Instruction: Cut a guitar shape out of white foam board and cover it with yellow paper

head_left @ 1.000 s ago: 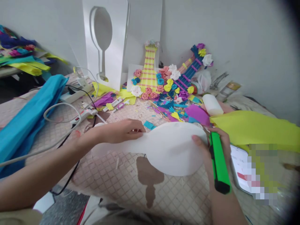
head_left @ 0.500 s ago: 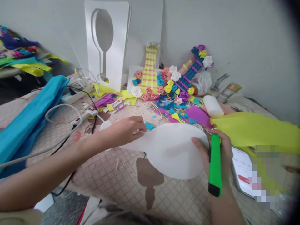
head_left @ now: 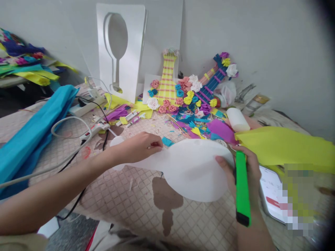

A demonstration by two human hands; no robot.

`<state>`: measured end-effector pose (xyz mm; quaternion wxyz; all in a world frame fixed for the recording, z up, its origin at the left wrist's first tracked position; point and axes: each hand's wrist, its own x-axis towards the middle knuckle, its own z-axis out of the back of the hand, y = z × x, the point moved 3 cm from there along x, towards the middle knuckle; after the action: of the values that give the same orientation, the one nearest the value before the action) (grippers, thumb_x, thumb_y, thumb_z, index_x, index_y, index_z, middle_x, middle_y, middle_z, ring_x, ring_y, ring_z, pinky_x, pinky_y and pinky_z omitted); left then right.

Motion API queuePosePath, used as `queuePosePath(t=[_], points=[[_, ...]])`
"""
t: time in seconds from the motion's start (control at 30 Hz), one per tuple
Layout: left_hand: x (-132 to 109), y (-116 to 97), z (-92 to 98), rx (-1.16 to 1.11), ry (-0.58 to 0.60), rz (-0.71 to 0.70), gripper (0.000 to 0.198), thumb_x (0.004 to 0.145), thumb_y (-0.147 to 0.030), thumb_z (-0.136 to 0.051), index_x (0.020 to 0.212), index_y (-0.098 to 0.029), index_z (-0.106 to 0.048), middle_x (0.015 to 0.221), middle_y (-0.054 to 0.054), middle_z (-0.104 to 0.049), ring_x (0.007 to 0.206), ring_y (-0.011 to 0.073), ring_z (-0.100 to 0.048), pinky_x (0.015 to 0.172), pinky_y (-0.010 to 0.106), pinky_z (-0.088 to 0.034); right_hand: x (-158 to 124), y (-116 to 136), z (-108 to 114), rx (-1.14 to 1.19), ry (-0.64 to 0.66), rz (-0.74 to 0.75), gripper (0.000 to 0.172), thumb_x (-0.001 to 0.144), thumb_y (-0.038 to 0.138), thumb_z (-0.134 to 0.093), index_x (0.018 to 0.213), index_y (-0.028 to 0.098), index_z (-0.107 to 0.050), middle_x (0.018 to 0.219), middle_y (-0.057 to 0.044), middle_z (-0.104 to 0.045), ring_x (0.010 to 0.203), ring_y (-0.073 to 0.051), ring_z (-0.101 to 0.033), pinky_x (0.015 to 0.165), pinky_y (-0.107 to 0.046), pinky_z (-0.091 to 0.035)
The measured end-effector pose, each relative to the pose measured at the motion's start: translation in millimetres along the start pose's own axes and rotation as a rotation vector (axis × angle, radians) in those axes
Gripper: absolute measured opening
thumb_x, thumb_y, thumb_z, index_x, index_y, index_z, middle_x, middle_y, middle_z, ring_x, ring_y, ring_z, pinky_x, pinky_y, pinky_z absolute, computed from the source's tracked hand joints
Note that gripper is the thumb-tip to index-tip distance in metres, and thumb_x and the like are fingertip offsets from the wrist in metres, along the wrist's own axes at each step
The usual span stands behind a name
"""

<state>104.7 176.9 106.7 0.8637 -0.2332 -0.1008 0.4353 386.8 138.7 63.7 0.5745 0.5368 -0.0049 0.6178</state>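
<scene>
A white foam-board cutout [head_left: 197, 170], a rounded oval with a narrow neck and a small rounded end, is held just over the table. My left hand [head_left: 146, 146] is closed, thumb and fingers pinched at the upper edge of the neck; whether it grips the board or a small scrap I cannot make out. My right hand [head_left: 250, 167] grips the oval's right edge, thumb on the face. That same hand also keeps a green utility knife [head_left: 243, 188] with a black end against the palm; its blade is hidden.
White boards [head_left: 137, 52] with a matching cut-out hole lean on the wall. Paper-flower guitars [head_left: 169, 82], crepe scraps [head_left: 221, 129] and a white roll [head_left: 238, 119] lie behind. A power strip [head_left: 94, 130] with cables and blue crepe paper [head_left: 34, 136] are left; a phone [head_left: 270, 191] and yellow crepe paper [head_left: 288, 144] right.
My left hand has shifted slightly right along the neck's edge. The green utility knife has moved slightly down and right with my right hand. The cutout stays almost in place.
</scene>
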Motion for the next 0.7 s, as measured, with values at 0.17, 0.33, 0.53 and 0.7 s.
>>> queuePosePath(t=[0.17,0.33,0.53,0.7], points=[[1,-1,2.8,-0.047,0.0,0.079,0.018,0.084,-0.025,-0.048,0.08,-0.017,-0.064,0.075,0.002,-0.066,0.067,0.0126,-0.058,0.062,0.023,-0.039,0,-4,-2,0.018,0.01,-0.025,0.042,0.066,0.041,-0.074,0.101,0.023,-0.058,0.101,-0.007,-0.062,0.092,-0.024,-0.059,0.08,-0.04,-0.048],[1,6,3.6,-0.167,0.011,0.128,0.02,0.087,-0.03,-0.045,0.08,-0.017,-0.059,0.069,0.0,-0.067,0.063,0.0117,-0.059,0.06,0.022,-0.04,-1,-4,-2,-0.005,0.034,-0.006,0.042,0.066,0.04,-0.073,0.101,0.021,-0.059,0.105,-0.008,-0.061,0.099,-0.025,-0.058,0.088,-0.041,-0.045],[-2,10,6.5,-0.182,0.074,0.031,0.023,0.088,-0.03,-0.044,0.094,-0.018,-0.062,0.077,0.0,-0.066,0.066,0.0106,-0.058,0.061,0.02,-0.04,0,-1,0,0.007,0.042,-0.038,0.043,0.068,0.043,-0.071,0.102,0.021,-0.058,0.106,-0.008,-0.061,0.1,-0.025,-0.057,0.089,-0.041,-0.044],[-4,13,7.5,-0.15,0.134,-0.023,0.026,0.085,-0.033,-0.053,0.103,-0.02,-0.064,0.093,0.003,-0.067,0.078,0.0131,-0.058,0.067,0.02,-0.039,0,-1,1,0.008,0.054,-0.047,0.044,0.069,0.045,-0.07,0.103,0.02,-0.058,0.106,-0.008,-0.061,0.099,-0.025,-0.057,0.089,-0.042,-0.044]])
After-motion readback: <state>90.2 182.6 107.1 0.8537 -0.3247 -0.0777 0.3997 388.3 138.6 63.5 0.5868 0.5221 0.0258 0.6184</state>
